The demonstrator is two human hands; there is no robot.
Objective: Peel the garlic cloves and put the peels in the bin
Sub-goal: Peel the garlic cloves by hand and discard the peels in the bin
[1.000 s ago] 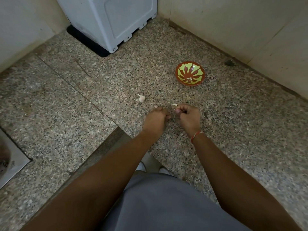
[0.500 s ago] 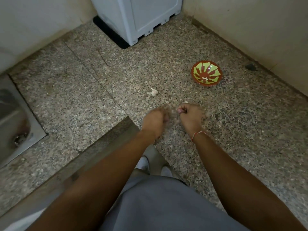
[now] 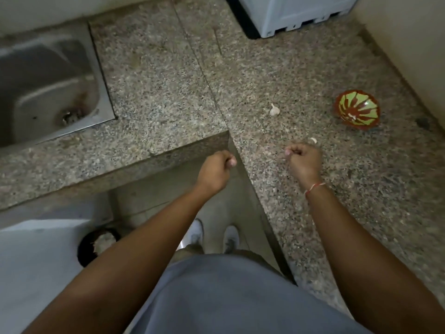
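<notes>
Garlic clove (image 3: 274, 110) on counter (image 3: 337, 189) | left hand (image 3: 215, 171), right hand (image 3: 304, 160) curled, contents unclear

Light was dim and flat, shadows soft, detail slightly blurred, and wide-angle distortion bent the picture's edges.

Speckled granite tabletop (image 3: 156, 92), L-shaped. Steel sink (image 3: 43, 83) set in at its left end. Red-and-green patterned bowl (image 3: 356, 109) near the right wall edge. Grey-white appliance (image 3: 293, 13) at the back edge. White shoes (image 3: 231, 237) on the floor below.
</notes>
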